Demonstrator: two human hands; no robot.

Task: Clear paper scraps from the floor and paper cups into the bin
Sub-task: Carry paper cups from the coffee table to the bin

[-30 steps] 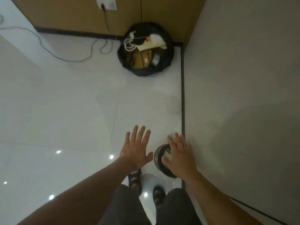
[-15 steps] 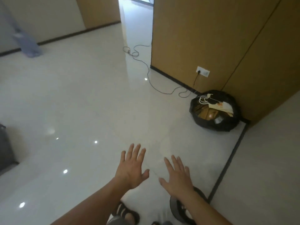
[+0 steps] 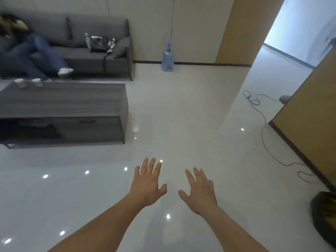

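Grips are hanging apart, empty: left hand (image 3: 148,184), right hand (image 3: 200,194). Paper cups (image 3: 37,82) on the table (image 3: 72,99) are probably needing gentle holds around their flimsy sides.

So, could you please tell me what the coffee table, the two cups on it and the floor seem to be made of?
Coffee table: grey wood or wood-look laminate, matte; streaky grain shows.
Cups: probably paper, white and matte, though blurred.
Floor: pale polished tile, glossy; it mirrors small lights.
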